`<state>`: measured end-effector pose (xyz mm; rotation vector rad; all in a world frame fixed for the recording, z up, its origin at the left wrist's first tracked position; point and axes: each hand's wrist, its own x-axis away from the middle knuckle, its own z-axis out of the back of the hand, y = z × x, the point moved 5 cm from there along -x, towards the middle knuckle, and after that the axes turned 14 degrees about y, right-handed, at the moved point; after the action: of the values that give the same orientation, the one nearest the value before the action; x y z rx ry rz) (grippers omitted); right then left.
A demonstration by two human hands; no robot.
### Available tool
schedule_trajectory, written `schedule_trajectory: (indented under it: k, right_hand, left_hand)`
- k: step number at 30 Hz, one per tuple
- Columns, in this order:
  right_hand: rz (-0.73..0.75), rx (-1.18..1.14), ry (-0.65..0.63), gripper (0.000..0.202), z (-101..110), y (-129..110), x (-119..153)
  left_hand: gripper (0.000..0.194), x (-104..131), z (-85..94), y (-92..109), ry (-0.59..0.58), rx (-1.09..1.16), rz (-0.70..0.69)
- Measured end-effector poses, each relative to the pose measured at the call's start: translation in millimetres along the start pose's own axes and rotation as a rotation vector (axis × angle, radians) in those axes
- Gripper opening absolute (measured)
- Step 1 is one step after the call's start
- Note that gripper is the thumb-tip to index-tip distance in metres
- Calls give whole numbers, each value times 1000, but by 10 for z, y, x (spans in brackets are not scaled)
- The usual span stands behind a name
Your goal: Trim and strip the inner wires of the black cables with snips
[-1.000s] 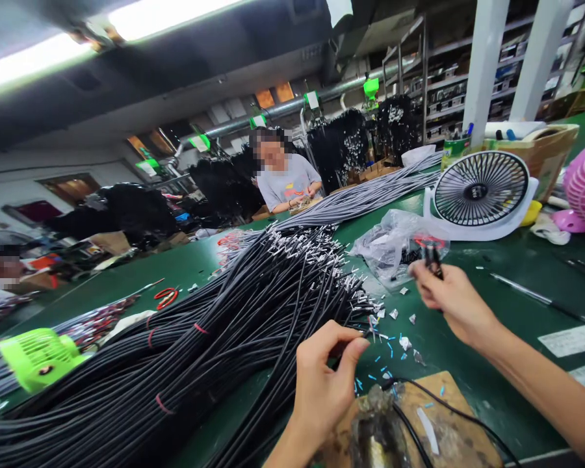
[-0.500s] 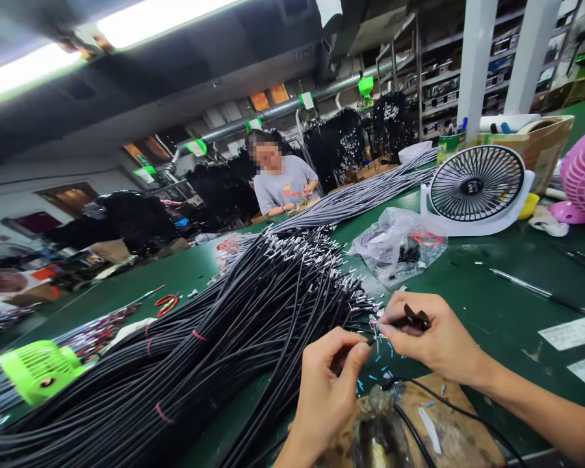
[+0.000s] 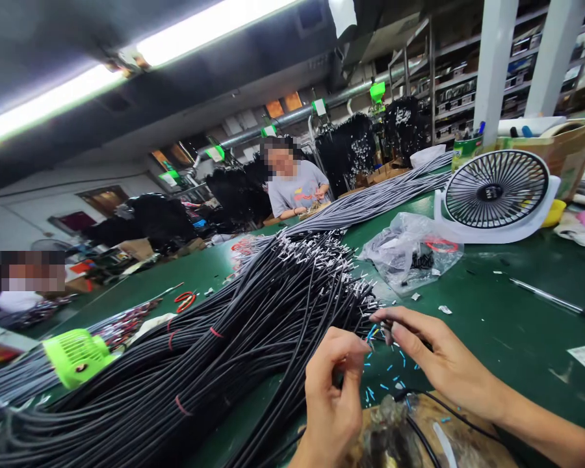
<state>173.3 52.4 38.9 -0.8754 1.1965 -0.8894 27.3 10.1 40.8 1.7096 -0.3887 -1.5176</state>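
Observation:
Beside a big bundle of black cables (image 3: 244, 312) with white stripped ends, both hands are close together. My left hand (image 3: 335, 383) is closed in a pinch on a cable end, whose thin coloured wires (image 3: 372, 333) stick out toward the right. My right hand (image 3: 422, 338) has its thumb and fingertips at those wires; whether they grip one is too small to tell. Small blue wire bits (image 3: 390, 383) lie on the green table (image 3: 497, 344) under the hands. Below them is a worn board (image 3: 468, 429) with a plastic-wrapped object (image 3: 390, 432) and a black cable.
A clear plastic bag (image 3: 404, 253) and a white desk fan (image 3: 497, 192) stand beyond my right hand, with a pen (image 3: 546, 294) nearer. Grey cables (image 3: 370, 198) run across the back. A green fan (image 3: 78, 357) is at left. A person (image 3: 297, 185) sits across the table.
The dark tool that was in my right hand is no longer visible there, and that hand's fingers have come round to the coloured wires. The view has shifted slightly left.

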Motion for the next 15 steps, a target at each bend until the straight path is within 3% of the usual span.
schedule_trajectory:
  k: [6,15]
  right_hand:
    - [101,44,-45,26,-2,-52,-2]
    - [113,76,-78,30,-3,-64,-13]
  left_hand:
    - [16,-24,-13,37,3,-10,13]
    - [12,-11,-16,27,-3,-24,68]
